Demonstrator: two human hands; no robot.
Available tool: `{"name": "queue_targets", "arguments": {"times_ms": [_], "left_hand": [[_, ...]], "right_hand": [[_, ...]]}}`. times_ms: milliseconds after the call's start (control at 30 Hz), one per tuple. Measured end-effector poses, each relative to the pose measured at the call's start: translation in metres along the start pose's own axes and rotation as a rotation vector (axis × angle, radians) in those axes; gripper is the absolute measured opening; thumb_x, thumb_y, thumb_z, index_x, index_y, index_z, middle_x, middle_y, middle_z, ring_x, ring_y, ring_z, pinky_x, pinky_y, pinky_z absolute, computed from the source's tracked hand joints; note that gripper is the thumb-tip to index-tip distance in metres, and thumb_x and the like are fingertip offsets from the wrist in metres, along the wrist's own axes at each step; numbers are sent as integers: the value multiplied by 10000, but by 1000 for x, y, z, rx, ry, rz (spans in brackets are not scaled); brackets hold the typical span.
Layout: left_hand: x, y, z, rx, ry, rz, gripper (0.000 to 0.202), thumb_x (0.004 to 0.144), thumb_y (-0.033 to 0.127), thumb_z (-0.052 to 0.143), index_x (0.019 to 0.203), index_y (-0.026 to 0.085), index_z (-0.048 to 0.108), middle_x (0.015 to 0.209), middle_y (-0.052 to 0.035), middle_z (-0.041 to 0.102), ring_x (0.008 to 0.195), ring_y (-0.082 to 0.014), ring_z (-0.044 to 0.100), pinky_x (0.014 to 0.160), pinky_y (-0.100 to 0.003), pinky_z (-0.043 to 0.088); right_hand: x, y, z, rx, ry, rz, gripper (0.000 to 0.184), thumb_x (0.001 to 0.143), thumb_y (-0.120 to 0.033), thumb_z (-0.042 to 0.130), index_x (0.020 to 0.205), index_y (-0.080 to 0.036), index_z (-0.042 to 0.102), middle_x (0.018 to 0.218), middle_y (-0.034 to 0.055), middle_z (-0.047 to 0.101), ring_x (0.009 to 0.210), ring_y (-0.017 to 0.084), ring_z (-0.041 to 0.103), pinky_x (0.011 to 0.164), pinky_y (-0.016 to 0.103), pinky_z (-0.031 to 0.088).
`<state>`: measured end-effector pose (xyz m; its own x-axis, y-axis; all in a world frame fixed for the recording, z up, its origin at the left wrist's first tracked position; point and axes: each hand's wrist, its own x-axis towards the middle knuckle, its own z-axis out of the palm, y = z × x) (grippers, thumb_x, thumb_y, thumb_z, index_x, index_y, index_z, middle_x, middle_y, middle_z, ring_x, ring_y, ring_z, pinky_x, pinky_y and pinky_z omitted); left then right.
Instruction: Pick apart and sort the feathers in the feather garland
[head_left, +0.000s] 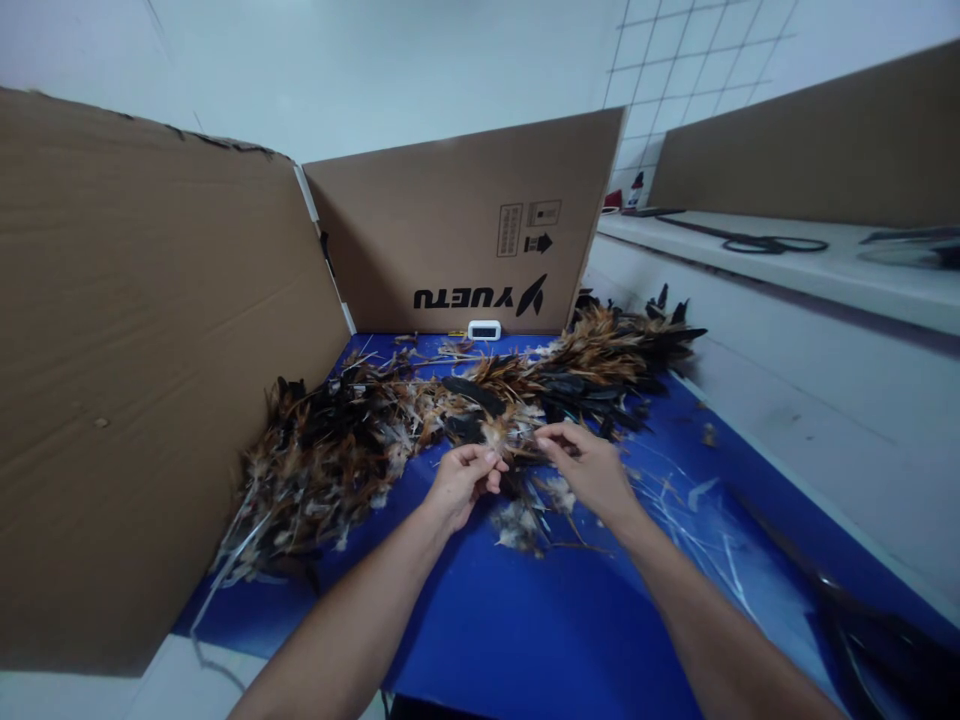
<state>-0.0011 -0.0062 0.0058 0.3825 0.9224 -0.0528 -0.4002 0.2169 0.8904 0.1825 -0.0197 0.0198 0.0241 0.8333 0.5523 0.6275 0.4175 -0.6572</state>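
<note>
My left hand [466,482] is closed in a pinch, with a light fluffy feather [499,432] rising from its fingertips. To its right, my right hand [589,465] also pinches, thumb against forefinger, close to the same tuft; what lies between those fingers is too small to make out. Just beyond both hands spreads a long heap of brown and black feathers [322,450]. On the right the heap continues as a bundle of feathers [600,355] lying mostly in one direction. Loose fluff [517,525] and thin quills lie on the blue tabletop [517,620] beneath my hands.
Cardboard panels [457,220] wall the back and left. A small white digital timer [484,330] stands at the back panel. Large black-handled scissors [847,600] lie at right, beside clear plastic strips [705,550]. A white shelf [750,245] on the right holds another pair of scissors [772,243].
</note>
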Motion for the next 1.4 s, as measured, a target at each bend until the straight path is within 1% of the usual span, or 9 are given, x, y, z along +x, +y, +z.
{"name": "queue_targets", "arguments": {"times_ms": [67,233,400,567,700,933,1033,1200,1400], "left_hand": [[0,1,0,-9,36,28,231,660,319,722,655,103,641,492,3,553,424,-46,454,455,-170,357],[2,0,-3,-33,90,68,225,658,315,720,671,105,638,542,1,570,442,-42,447,459,-169,370],[5,-2,-4,-37,103,81,221,657,303,721,675,101,633,606,-12,601,440,-35,455,454,-165,377],[5,-3,-5,-45,113,80,240,639,309,737,684,99,631,622,-16,609,436,-33,451,448,-168,373],[4,-2,-5,-38,122,78,259,633,326,741,689,101,627,618,-12,607,438,-33,450,454,-171,374],[4,-2,-4,-41,128,81,257,638,330,735,693,106,621,629,-17,613,447,-36,451,465,-176,375],[4,-1,-4,-41,128,73,269,634,341,738,687,105,619,563,-4,586,437,-43,451,466,-181,372],[4,-1,-2,-66,136,92,281,610,335,756,697,115,605,709,-27,637,456,-39,473,475,-187,388],[2,0,-1,-20,122,95,293,620,361,747,689,121,592,600,-6,605,448,-54,489,487,-192,386]], "right_hand": [[1,6,-1,-103,-10,-60,157,840,-241,492,855,-208,644,815,46,661,755,202,595,694,339,466],[-3,14,6,-306,-162,-281,193,819,-170,511,891,-213,685,963,78,674,934,246,563,838,427,419],[-7,17,13,-457,-263,-292,230,806,-150,516,933,-214,697,1019,73,671,987,283,528,811,453,418],[-5,19,12,-355,-224,-279,261,825,-120,463,947,-190,683,989,78,679,961,250,555,840,437,431],[-2,15,10,-144,-115,-212,193,817,-158,498,870,-200,680,912,70,685,882,222,594,814,410,462],[-1,0,5,98,-59,79,114,751,-272,590,789,-205,675,821,41,699,776,204,636,727,359,496],[-1,-1,5,156,-75,150,143,725,-305,611,793,-196,673,789,41,705,704,194,634,665,340,504],[-1,-3,6,259,-159,219,175,697,-320,632,799,-178,641,717,33,679,615,172,612,568,298,495],[-1,-3,8,321,-198,250,137,704,-302,620,772,-185,602,656,6,632,546,144,581,517,271,480]]}}
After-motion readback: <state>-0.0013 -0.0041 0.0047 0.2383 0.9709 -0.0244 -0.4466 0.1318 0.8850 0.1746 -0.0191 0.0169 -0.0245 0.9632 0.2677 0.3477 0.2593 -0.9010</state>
